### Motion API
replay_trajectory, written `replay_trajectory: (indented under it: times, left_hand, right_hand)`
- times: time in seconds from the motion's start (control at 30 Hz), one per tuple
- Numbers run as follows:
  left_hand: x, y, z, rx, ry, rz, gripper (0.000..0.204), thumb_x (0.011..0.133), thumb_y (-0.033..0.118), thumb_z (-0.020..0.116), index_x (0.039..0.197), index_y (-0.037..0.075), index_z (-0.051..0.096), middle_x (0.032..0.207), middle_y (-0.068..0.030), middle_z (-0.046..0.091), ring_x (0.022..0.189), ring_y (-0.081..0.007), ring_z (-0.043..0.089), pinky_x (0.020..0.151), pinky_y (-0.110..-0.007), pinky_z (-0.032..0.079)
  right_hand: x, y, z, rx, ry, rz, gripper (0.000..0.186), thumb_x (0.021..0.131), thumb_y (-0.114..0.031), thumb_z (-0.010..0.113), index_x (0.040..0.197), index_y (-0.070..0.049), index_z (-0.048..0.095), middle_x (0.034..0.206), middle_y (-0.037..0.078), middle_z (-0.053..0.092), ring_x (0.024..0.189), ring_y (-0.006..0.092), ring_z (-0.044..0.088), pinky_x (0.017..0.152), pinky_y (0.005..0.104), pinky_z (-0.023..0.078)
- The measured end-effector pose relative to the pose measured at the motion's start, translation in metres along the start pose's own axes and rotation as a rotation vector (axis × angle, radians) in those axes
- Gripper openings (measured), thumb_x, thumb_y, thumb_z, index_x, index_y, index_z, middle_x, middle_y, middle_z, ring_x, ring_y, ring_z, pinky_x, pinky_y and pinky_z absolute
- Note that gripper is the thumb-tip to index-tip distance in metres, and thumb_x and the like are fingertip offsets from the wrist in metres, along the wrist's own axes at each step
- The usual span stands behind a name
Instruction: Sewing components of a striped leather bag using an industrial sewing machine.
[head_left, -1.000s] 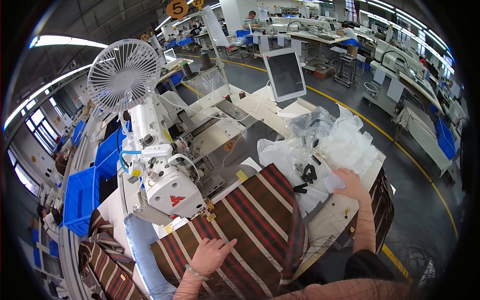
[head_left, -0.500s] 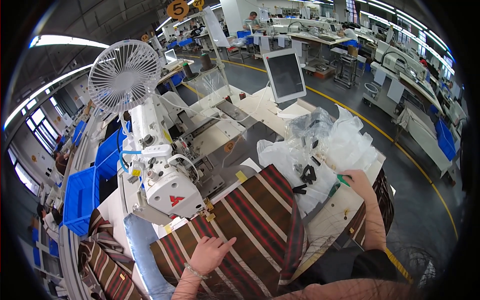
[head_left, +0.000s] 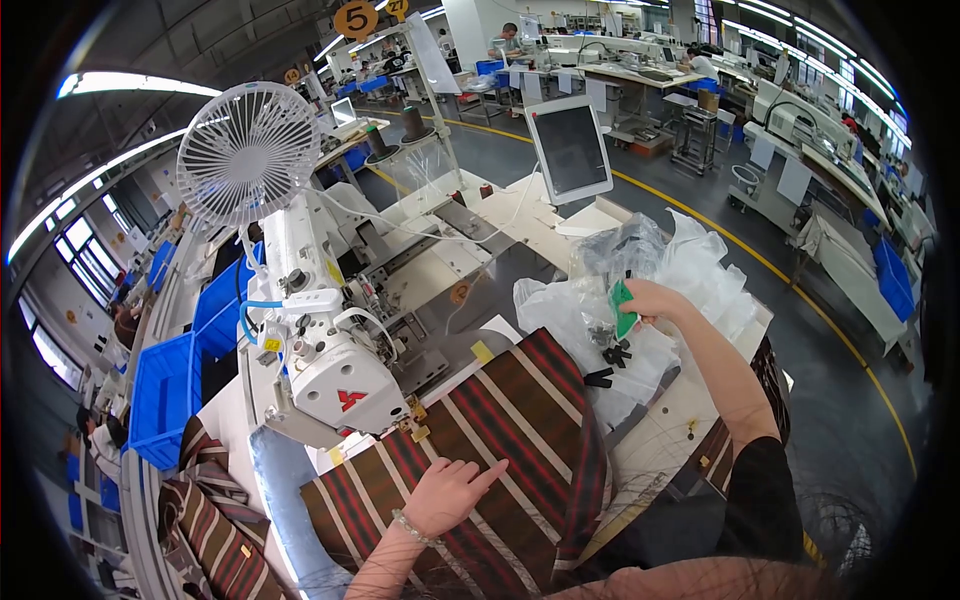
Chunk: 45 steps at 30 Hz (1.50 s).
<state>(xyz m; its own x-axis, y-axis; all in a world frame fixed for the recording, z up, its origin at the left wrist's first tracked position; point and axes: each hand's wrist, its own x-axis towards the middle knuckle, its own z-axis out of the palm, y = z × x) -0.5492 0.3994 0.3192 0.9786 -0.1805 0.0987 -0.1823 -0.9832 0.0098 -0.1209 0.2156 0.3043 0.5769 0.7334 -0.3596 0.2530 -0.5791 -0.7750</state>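
My left hand (head_left: pixel 450 495) lies on the striped brown, red and beige fabric (head_left: pixel 520 410), fingers apart with the index stretched out. The fabric lies beside the white sewing machine (head_left: pixel 350 385), by its needle area and brass fitting. My right hand (head_left: pixel 648 300) grips a small green item (head_left: pixel 624 306), exact kind unclear, over crumpled white and clear plastic bags (head_left: pixel 715 295). Small black pieces (head_left: pixel 612 355) lie on the bags just nearer to me.
A white fan (head_left: pixel 247 155) stands above the machine, a tablet (head_left: pixel 568 150) behind the bags. Blue bins (head_left: pixel 160 400) and more striped fabric (head_left: pixel 230 555) are at the left. Spools (head_left: pixel 415 125) stand at the back. Other workers (head_left: pixel 505 40) sit in the background.
My right hand has picked up the green item and moved it forward and left over the bags. My left hand has shifted slightly right on the fabric.
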Motion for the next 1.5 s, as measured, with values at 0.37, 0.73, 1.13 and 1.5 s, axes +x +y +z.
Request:
replay_trajectory:
  times: [0.37,0.73,1.13,1.5]
  left_hand:
    - [-0.002,0.001,0.004,-0.011,-0.024,-0.001,0.056,0.077,0.008,0.053,0.132,0.017,0.05,0.075,-0.0005,0.05,0.071,-0.0152,0.054,0.069,-0.029,0.042]
    - [-0.006,0.004,0.001,-0.047,0.007,0.009,0.058,0.074,0.006,0.055,0.131,0.016,0.05,0.077,-0.0003,0.05,0.074,-0.0153,0.054,0.071,-0.029,0.042]
    - [-0.004,0.013,-0.002,-0.033,0.003,0.014,0.057,0.074,0.007,0.057,0.13,0.015,0.051,0.077,0.0006,0.049,0.073,-0.0142,0.052,0.071,-0.029,0.04]
    - [0.008,0.028,-0.007,-0.456,0.326,-0.295,0.052,0.077,0.01,0.069,0.127,0.011,0.054,0.087,-0.0034,0.057,0.081,-0.016,0.057,0.07,-0.03,0.046]
  right_hand:
    - [0.031,0.02,0.017,0.913,0.161,-0.34,0.036,0.083,-0.001,0.06,0.116,0.001,0.047,0.124,0.011,0.049,0.099,0.0141,0.057,0.075,0.0329,0.051]
    - [-0.082,0.022,0.107,-0.547,0.623,-0.864,0.015,0.071,-0.005,0.068,0.086,-0.01,0.069,0.083,0.006,0.058,0.081,0.0232,0.057,0.076,0.0342,0.042]
    - [-0.077,0.019,0.123,-0.721,0.642,-0.648,0.016,0.068,-0.012,0.069,0.081,-0.01,0.061,0.089,0.003,0.053,0.091,0.0225,0.053,0.076,0.0362,0.041]
    - [-0.138,-0.036,0.167,-0.334,0.611,-0.9,0.007,0.076,-0.007,0.065,0.082,-0.005,0.062,0.078,0.008,0.061,0.071,0.0253,0.06,0.063,0.0355,0.048]
